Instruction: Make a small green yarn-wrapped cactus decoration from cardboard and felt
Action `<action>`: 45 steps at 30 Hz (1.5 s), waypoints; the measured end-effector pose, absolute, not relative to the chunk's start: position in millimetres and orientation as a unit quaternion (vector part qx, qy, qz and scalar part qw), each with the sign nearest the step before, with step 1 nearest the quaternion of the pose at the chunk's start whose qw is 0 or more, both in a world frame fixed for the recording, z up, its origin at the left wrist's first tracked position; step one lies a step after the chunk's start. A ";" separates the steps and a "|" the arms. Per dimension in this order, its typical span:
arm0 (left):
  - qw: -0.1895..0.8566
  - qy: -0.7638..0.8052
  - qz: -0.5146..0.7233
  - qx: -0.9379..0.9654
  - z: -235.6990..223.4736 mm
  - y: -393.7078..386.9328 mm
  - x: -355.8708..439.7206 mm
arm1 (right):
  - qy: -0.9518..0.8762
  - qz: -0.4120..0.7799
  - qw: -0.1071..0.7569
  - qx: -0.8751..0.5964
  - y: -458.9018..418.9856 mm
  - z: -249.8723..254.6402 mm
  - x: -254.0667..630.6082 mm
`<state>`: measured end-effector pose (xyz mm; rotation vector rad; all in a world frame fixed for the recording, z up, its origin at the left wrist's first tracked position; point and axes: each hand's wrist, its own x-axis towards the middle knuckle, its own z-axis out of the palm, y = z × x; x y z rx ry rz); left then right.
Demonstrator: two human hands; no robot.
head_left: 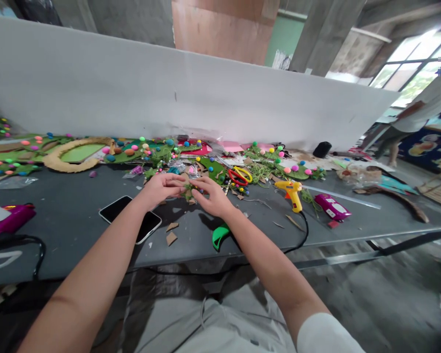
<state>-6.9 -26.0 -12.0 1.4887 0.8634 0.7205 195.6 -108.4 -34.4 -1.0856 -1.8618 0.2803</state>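
My left hand (pixel 163 189) and my right hand (pixel 211 196) meet above the table's middle. Their fingertips press on a small brown and green piece (pixel 188 190), partly hidden by the fingers; it looks like cardboard with green felt. A phone (pixel 149 226) lies face up under my left forearm. Cardboard scraps (pixel 171 239) are scattered in front of my hands. Close to my right wrist are a green curved piece (pixel 219 236) and scissors with red and yellow handles (pixel 238 176). Farther right, a yellow glue gun (pixel 292 192) rests on the tabletop.
Along the back lie green felt pieces with coloured pompoms (pixel 147 152) and a tan C-shaped ring (pixel 71 168), below a white board (pixel 191 98). Purple devices sit left (pixel 12 225) and right (pixel 332 207). A branch (pixel 400 196) lies far right, where another person (pixel 411 115) stands.
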 end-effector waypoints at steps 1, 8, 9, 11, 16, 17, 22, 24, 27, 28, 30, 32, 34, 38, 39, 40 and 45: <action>0.596 0.375 0.314 0.637 -12.4 -25.8 -6.2 | -0.767 0.101 0.449 -0.447 -109.2 -34.7 194.8; 0.614 0.392 0.342 0.593 -18.0 -22.8 -3.5 | -0.791 0.062 0.370 -0.483 -110.7 -36.5 190.1; 0.618 0.393 0.341 0.590 -18.6 -22.5 -3.7 | -0.790 0.061 0.368 -0.486 -111.1 -36.2 189.8; 0.624 0.394 0.343 0.581 -19.1 -22.0 -3.9 | -0.789 0.058 0.366 -0.490 -112.4 -35.3 189.1; 0.634 0.401 0.346 0.564 -19.0 -21.5 -3.2 | -0.782 0.081 0.376 -0.491 -112.5 -35.9 187.4; 0.635 0.402 0.345 0.562 -19.0 -21.2 -3.0 | -0.776 0.104 0.388 -0.487 -110.8 -36.9 187.1; 0.639 0.385 0.352 0.565 -18.3 -20.3 -3.5 | -0.674 0.285 0.491 -0.472 -98.4 -41.8 186.8; 0.637 0.383 0.358 0.566 -17.6 -20.4 -4.3 | -0.648 0.292 0.516 -0.478 -97.2 -41.7 187.4; 0.634 0.391 0.358 0.563 -18.0 -19.8 -5.6 | -0.689 0.222 0.500 -0.475 -102.4 -39.6 188.3; 0.635 0.392 0.356 0.563 -18.7 -19.3 -6.0 | -0.715 0.189 0.477 -0.475 -105.0 -38.7 188.3; 0.634 0.392 0.352 0.565 -20.5 -18.1 -6.7 | -0.759 0.127 0.418 -0.482 -109.7 -37.0 187.7; 0.632 0.394 0.351 0.567 -22.0 -17.0 -7.0 | -0.783 0.077 0.370 -0.494 -112.7 -35.4 186.3; 0.632 0.397 0.350 0.567 -22.5 -16.6 -6.9 | -0.792 0.041 0.344 -0.502 -114.2 -33.8 184.4; 0.632 0.399 0.346 0.567 -21.4 -17.8 -6.6 | -0.795 -0.003 0.322 -0.515 -115.1 -32.6 181.1; 0.631 0.401 0.345 0.567 -21.0 -18.3 -6.5 | -0.794 -0.004 0.321 -0.516 -114.8 -33.1 180.7; 0.631 0.403 0.343 0.567 -20.6 -18.8 -6.5 | -0.792 0.004 0.327 -0.515 -114.2 -34.0 180.6; 0.644 0.391 0.344 0.560 -17.4 -21.0 -6.8 | -0.734 0.189 0.438 -0.483 -107.0 -40.4 184.5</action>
